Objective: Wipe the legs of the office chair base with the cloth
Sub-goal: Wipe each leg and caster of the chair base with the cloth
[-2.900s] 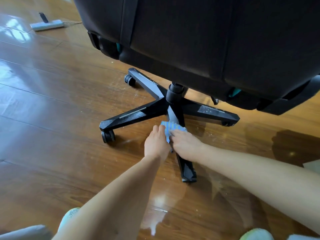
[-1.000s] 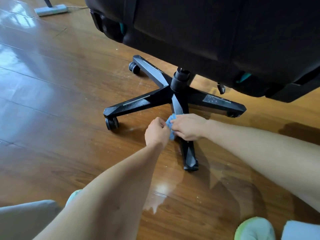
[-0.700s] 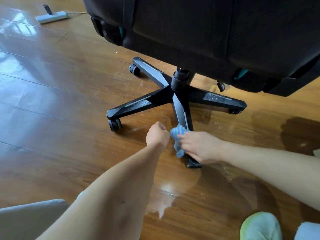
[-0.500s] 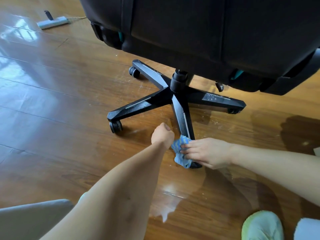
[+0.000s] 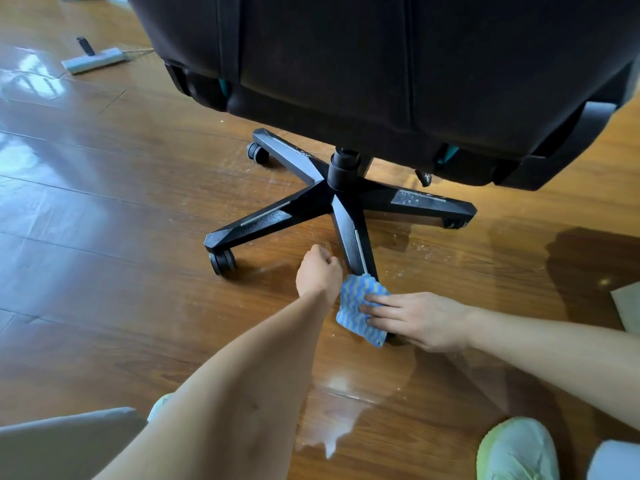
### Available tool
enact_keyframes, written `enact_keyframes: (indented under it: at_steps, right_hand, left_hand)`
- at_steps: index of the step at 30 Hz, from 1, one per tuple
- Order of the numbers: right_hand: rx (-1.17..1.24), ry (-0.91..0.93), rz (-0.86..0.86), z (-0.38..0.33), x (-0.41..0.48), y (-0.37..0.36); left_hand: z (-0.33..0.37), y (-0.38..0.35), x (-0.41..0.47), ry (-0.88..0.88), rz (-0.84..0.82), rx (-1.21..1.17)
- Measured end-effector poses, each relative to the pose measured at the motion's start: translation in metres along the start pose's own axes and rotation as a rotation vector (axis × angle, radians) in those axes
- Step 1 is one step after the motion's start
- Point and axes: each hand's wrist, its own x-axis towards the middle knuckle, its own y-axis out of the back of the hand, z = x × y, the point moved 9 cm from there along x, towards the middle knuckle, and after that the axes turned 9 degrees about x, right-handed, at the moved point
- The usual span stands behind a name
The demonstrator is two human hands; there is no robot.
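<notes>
A black office chair base (image 5: pixel 325 199) with several spoke legs and castors stands on the wooden floor under the dark seat (image 5: pixel 381 71). The leg nearest me (image 5: pixel 353 240) points toward me. A blue and white striped cloth (image 5: pixel 356 306) covers its outer tip. My right hand (image 5: pixel 419 318) presses the cloth onto that tip with flat fingers. My left hand (image 5: pixel 318 271) is curled into a fist just left of the same leg, touching the cloth's edge; whether it grips the cloth I cannot tell.
A flat mop head (image 5: pixel 93 59) lies on the floor at the far left. Wet patches shine on the boards (image 5: pixel 104 202). My pale green slipper (image 5: pixel 516 448) is at the bottom right. A pale sheet's corner (image 5: pixel 627 306) shows at the right edge.
My right hand has slid the cloth down the near leg from close to the hub to its outer tip. My left hand followed alongside and stayed curled.
</notes>
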Motion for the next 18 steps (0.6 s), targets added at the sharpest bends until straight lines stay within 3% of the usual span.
enact_keyframes:
  at_steps: [3,7,11,15,18]
  right_hand:
    - [0.013,-0.043,0.034,0.019,0.003,0.009]
    - [0.163,-0.4,0.186,0.069,0.029,0.032]
    - [0.281,-0.638,0.391,0.081,0.051,0.038]
    - [0.302,-0.737,0.506,0.039,0.036,0.021]
    - [0.298,-0.677,0.53,0.004,0.015,0.006]
  left_hand:
    - [0.002,-0.009,-0.001,-0.01,-0.018,0.012]
    - [-0.002,-0.02,-0.001,0.008,-0.072,0.034]
    - [-0.004,-0.014,0.003,0.06,-0.004,0.006]
    - [-0.003,-0.009,0.011,0.096,0.034,-0.025]
    - [0.0,-0.011,0.016,0.091,0.038,-0.027]
